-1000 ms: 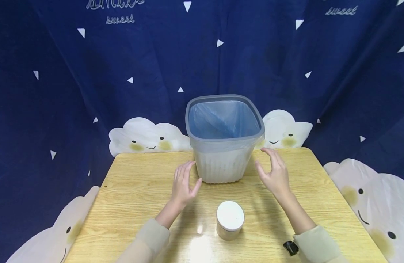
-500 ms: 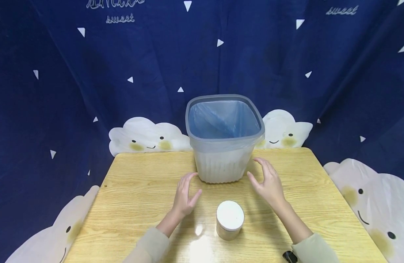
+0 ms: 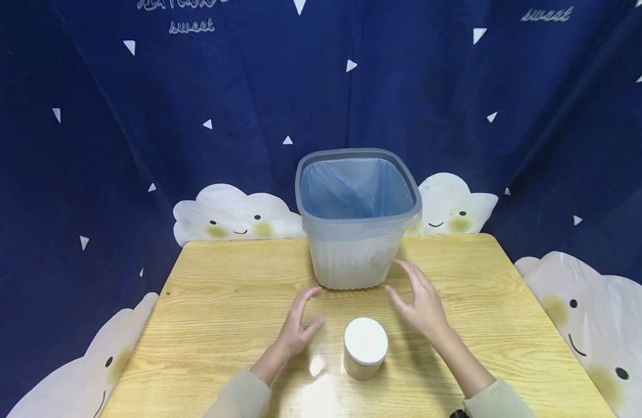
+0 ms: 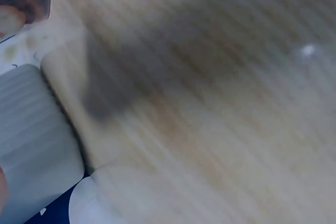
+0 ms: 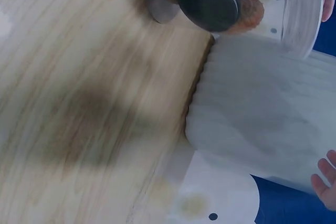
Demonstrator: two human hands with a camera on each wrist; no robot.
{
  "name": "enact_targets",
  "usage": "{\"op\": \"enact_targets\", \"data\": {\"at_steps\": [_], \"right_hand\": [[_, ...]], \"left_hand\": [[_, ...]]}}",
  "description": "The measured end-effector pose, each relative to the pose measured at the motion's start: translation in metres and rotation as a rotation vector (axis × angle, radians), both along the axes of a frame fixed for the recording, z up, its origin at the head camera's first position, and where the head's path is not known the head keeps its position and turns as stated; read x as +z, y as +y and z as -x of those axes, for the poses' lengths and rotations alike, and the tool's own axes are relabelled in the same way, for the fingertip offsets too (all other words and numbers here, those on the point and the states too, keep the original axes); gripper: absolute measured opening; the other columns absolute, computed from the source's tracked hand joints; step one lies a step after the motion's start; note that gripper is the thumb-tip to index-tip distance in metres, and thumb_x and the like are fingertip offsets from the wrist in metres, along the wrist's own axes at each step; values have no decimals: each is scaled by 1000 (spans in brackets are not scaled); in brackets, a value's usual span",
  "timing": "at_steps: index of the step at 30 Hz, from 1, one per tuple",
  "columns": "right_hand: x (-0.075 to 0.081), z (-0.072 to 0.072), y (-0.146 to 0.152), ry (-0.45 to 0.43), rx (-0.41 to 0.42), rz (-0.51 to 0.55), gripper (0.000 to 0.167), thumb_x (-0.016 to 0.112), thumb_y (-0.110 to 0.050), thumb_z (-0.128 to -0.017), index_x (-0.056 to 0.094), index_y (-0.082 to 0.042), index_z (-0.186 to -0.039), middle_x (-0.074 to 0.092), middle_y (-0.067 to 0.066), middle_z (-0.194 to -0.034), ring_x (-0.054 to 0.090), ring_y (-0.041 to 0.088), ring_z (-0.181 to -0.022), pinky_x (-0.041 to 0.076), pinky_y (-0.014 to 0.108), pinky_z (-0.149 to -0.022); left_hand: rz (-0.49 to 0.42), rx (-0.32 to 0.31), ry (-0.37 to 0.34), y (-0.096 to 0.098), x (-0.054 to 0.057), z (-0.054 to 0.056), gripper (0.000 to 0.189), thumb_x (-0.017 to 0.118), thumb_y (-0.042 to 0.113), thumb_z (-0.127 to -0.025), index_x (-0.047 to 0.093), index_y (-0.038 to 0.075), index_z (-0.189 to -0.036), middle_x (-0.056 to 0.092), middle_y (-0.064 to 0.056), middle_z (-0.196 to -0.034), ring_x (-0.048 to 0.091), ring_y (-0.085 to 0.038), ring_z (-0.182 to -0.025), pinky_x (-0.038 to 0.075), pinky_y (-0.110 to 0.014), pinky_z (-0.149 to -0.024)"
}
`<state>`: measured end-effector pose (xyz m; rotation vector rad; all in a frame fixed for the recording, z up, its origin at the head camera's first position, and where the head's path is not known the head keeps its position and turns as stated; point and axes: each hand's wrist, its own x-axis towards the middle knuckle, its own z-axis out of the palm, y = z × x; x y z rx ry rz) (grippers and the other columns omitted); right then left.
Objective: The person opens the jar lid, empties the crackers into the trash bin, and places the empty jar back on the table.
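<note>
A small round jar with a white lid [image 3: 365, 341] stands upright on the wooden table [image 3: 222, 307]. In the right wrist view the jar [image 5: 207, 3] shows see-through sides with dark round and orange-brown pieces behind them; part of it also shows in the left wrist view's top corner. My left hand [image 3: 295, 331] is to the left of the jar, thumb and fingers apart, holding nothing. On the other side my right hand [image 3: 422, 305] is likewise empty, thumb spread from the fingers. Both hands are apart from the jar, slightly beyond it.
Behind the jar, at the table's far edge, stands a pale ribbed bin [image 3: 352, 261] with a grey-blue rim and a bluish liner inside. A dark blue curtain [image 3: 248, 87] with white triangles and smiling clouds surrounds the table at the back and sides.
Both hands have drawn back from beside the bin toward the jar, the right one also shifting left. The jar and bin have stayed in place.
</note>
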<state>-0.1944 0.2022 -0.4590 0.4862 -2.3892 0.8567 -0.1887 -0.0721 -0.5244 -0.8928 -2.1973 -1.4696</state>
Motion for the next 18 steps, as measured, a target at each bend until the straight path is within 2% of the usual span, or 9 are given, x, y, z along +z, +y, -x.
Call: {"op": "enact_targets", "data": {"at_steps": [4,7,10,14,18], "right_hand": [[-4,-3,-2,-17,23,-13,61,71,-20,-75,46,-3,-129,53,17,-125,49,37,-114,39,53,-94],[-8,-5,-2,-29,37,-18,62,71,-20,-75,46,-2,-129,53,16,-125,49,37,-114,39,54,-93],[-10,-8,-3,-63,47,-24,63,71,-22,-76,45,-5,-131,52,14,-127,48,35,-115,38,56,-92],[-12,-14,-5,-107,60,-43,64,71,-23,-77,43,-7,-133,51,13,-128,47,34,-116,37,57,-91],[-13,-20,-7,-128,77,-58,64,71,-24,-77,43,-6,-133,50,15,-128,47,35,-116,38,58,-91]], "left_hand": [[-41,-54,-47,2,7,-9,57,59,-8,-74,39,-11,-127,50,-24,-120,45,-39,-110,36,-57,-91],[-54,-104,-60,1,-6,-7,57,60,-1,-77,37,-9,-129,50,-20,-123,45,-36,-112,37,-52,-91],[-54,-160,-100,1,-8,-10,58,59,0,-79,35,-10,-131,49,-21,-125,44,-38,-112,37,-47,-93],[-52,-224,-162,3,8,-21,59,58,-9,-76,33,-16,-129,46,-29,-123,42,-48,-109,37,-48,-93],[-30,-256,-184,3,4,-24,59,59,-10,-76,32,-17,-128,45,-30,-123,42,-48,-109,38,-52,-91]]}}
